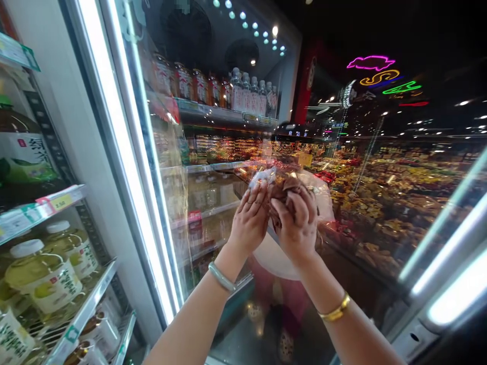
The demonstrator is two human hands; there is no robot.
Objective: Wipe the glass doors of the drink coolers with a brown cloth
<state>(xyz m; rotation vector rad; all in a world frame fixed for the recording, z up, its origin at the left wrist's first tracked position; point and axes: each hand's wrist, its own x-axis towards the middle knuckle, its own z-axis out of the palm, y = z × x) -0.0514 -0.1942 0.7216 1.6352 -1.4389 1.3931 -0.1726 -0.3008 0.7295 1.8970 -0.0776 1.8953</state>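
Brown cloth in the right hand

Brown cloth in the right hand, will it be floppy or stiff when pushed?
The brown cloth is probably floppy: it bunches into folds in the right hand. It looks light, small enough for one hand to gather. Having no firm round shape, it seems unlikely to roll.

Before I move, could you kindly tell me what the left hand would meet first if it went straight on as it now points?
Most likely the glass pane: the left hand looks flat against it or nearly so, though reflections make depth hard to judge.
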